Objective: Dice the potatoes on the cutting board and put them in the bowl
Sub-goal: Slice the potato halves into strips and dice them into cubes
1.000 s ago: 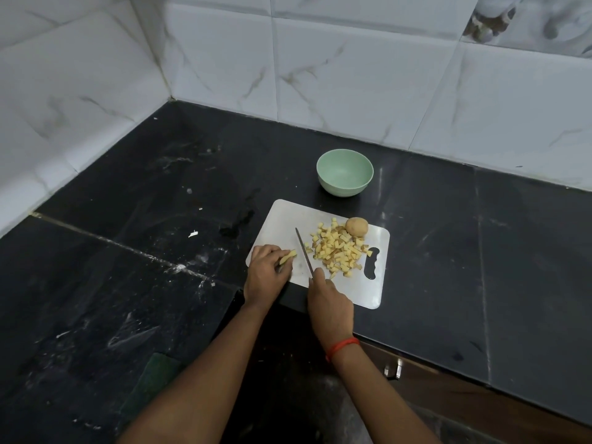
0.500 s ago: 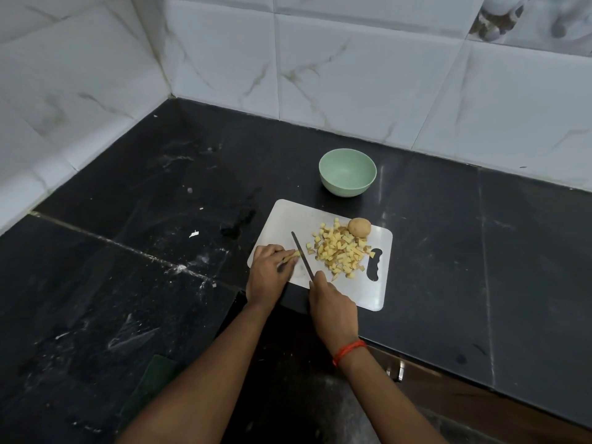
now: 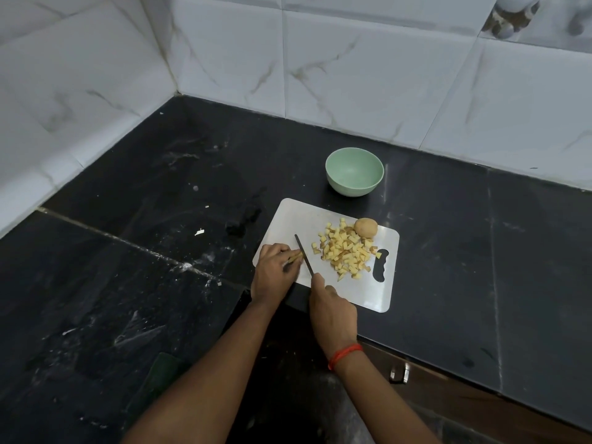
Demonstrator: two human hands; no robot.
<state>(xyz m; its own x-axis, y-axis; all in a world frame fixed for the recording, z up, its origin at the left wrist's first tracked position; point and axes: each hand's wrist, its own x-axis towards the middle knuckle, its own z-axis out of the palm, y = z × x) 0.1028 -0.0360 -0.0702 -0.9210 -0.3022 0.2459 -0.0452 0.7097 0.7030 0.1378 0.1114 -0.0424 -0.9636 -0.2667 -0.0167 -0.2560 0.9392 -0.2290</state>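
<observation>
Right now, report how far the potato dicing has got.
Done: a pile of diced potato lies on the cutting board. In hand: left hand pins potato strips, right hand holds the knife. Left: one whole potato; the bowl is empty.

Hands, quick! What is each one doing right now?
Left hand: closed on potato strips.
Right hand: closed on the knife.

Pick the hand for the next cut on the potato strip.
Right. The right hand holds the knife, its blade beside the potato strip, which the left hand pins to the cutting board.
</observation>
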